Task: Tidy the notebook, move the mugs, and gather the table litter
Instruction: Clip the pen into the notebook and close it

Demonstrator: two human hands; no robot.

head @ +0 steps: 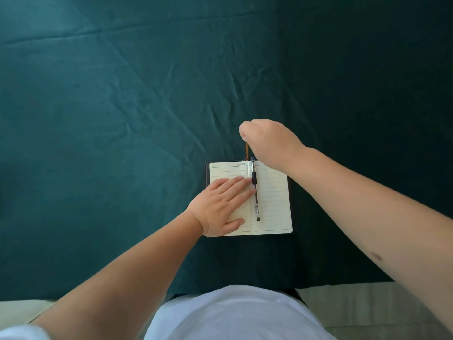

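Observation:
An open lined notebook (272,200) with a dark cover lies on the green tablecloth near me. A black pen (255,190) rests along its centre fold. My left hand (220,207) lies flat on the left page, fingertips touching the pen. My right hand (267,141) hovers above the notebook's top edge, fingers curled, pinching the brown ribbon bookmark (246,150), which is pulled up taut from the spine. No mugs or litter are in view.
The dark green cloth (122,119) covers the whole table, wrinkled, with its near edge just in front of my body. Pale floor (355,305) shows beyond the near edge at both bottom corners.

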